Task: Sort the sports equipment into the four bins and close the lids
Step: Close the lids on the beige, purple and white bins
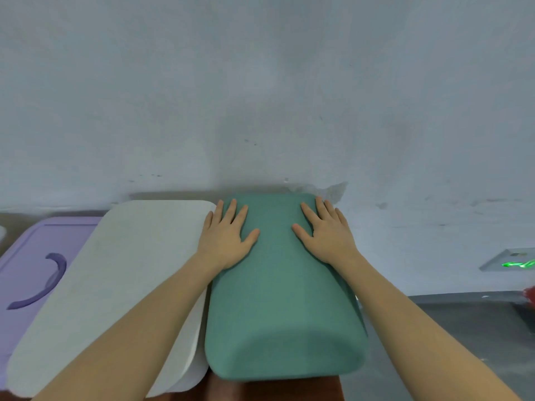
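Pressing hands: both bare hands lie flat, palms down, on the far half of the teal-green rounded plastic bin lid (285, 299).
Left hand: the left hand (227, 237) rests near the lid's left edge, its fingers (231, 211) straight and slightly spread, thumb angled out toward the middle; nothing is gripped.
Right hand: the right hand (325, 234) rests near the lid's right edge, its fingers (322, 211) straight and slightly spread, thumb pointing inward; nothing is gripped.
Teal-green lid: it sits closed over its bin, running from the wall toward the viewer, and it hides whatever is inside.
Neighbour on the left: a white rounded plastic bin lid (121, 279) lies just beside the teal-green one, closed, and the left forearm crosses over its near right corner.
Further left: a pale purple plastic bin lid (26, 250) with a darker purple curved handle (43, 285) lies partly under the white lid's edge; only part of it is in view.
Fourth bin: a sliver of something pale shows at the far left edge, too little to tell what it is.
Behind: a grey-white painted wall (260, 96) with scuffs stands directly behind the bins.
Right side: grey floor (448, 328); a small grey box with a green glowing mark (518, 261) sits at the base of the wall, and a red object (529, 293) is cut off by the frame edge.
Below: a reddish-brown surface (275, 389) shows under the near ends of the bins.
Sports equipment: none can be seen; the lids cover the bins.
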{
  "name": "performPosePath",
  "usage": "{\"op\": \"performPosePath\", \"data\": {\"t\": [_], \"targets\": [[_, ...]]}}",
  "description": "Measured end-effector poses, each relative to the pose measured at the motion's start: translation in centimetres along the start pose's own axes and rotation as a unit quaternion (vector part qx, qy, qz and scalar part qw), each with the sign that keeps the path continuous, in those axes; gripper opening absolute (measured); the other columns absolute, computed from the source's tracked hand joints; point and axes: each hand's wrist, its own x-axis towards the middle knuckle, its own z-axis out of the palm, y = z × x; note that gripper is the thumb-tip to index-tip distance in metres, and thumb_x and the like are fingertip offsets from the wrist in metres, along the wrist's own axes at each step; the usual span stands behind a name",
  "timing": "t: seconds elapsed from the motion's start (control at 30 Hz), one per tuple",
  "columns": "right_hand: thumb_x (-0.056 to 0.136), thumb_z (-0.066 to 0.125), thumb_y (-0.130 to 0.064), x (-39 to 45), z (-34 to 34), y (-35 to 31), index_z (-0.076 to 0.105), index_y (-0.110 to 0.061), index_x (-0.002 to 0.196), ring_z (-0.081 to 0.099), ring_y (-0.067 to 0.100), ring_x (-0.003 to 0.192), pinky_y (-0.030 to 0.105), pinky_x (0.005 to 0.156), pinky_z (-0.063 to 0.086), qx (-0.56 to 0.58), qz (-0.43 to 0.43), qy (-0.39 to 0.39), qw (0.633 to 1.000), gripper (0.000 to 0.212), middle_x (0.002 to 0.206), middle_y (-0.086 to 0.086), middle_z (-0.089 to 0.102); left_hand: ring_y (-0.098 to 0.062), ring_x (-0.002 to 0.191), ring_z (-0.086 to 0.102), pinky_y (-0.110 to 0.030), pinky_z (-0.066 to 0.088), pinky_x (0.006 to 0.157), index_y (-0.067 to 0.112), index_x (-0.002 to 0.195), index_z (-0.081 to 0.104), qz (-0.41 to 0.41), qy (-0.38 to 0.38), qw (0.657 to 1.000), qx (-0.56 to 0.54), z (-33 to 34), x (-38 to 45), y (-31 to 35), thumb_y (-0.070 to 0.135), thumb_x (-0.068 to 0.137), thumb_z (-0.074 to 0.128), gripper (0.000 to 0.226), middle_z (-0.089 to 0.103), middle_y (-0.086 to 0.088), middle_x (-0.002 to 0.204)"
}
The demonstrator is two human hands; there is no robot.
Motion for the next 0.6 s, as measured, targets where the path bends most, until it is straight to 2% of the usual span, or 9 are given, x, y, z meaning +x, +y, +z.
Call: {"op": "performPosePath", "data": {"t": [0.13, 0.33, 0.6], "targets": [[0.093, 0.026, -0.059, -0.4, 0.1, 0.0, 0.015, -0.028, 0.149, -0.002, 0.02, 0.145, 0.034, 0.116, -0.003, 0.016, 0.0, 0.003, 1.0, 0.065, 0.158, 0.006, 0.0, -0.023, 0.143, -0.011, -0.04, -0.004, 0.116, 0.025, 0.15, 0.006, 0.0, 0.007, 1.0, 0.008, 0.0, -0.2, 0.2, 0.058, 0.094, 0.023, 0.067, -0.002, -0.002, 0.158], [0.093, 0.03, -0.057, -1.6, 0.0, -0.1, 0.017, -0.024, 0.149, 0.001, 0.023, 0.145, 0.033, 0.115, -0.004, 0.023, 0.005, 0.012, 1.0, 0.066, 0.158, 0.008, 0.003, -0.026, 0.144, -0.001, -0.038, 0.007, 0.114, 0.021, 0.15, 0.012, 0.012, 0.026, 0.999, 0.037, -0.1, -0.7, 0.7, 0.059, 0.092, 0.025, 0.07, 0.007, -0.004, 0.157], [0.093, 0.027, -0.059, -1.4, -0.3, -0.5, 0.018, -0.026, 0.149, 0.004, 0.024, 0.144, 0.035, 0.116, -0.001, -0.009, 0.015, 0.006, 1.0, 0.066, 0.158, 0.008, 0.006, -0.023, 0.144, -0.003, -0.038, 0.005, 0.116, 0.024, 0.149, 0.013, 0.003, 0.016, 1.0, 0.008, -0.4, -0.6, 0.7, 0.061, 0.091, 0.027, 0.071, 0.006, 0.0, 0.157]]}}
